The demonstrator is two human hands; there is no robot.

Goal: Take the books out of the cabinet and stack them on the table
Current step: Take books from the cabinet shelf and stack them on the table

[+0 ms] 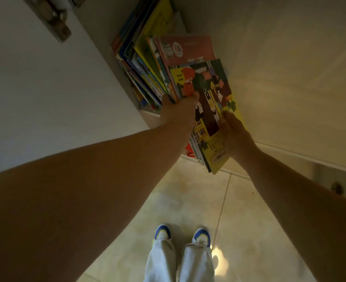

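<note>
We are standing at the open cabinet point(290, 68), its white door point(35, 88) swung out beyond our left hand and a hinge point(54, 21) showing near the door's top edge. Under our arms lies the pale tiled floor point(188, 200), with our white trousers point(178, 261) and blue-and-white shoes point(164, 231) below.

Inside the cabinet a row of children's picture books point(143, 58) stands packed on edge, running away from our hands toward the back. Nearest us is the bundle of books point(206, 110) we are drawing out, fronted by a yellow and green illustrated cover, with a pink-covered book point(186, 49) just behind it.

Our left hand point(178, 110) grips the bundle on its left side, thumb pressed on the front cover and fingers hidden behind. Our right hand point(235, 133) holds the right edge, fingers curled round it. The hands are apart, with the bundle clamped between them.

We judge the step to be the lifting out of a first handful; most books remain on the shelf, and the table is not in view. The next move calls for a firm squeeze from both sides so that the thin books do not fan or slip, then a straight pull clear of the row.
</note>
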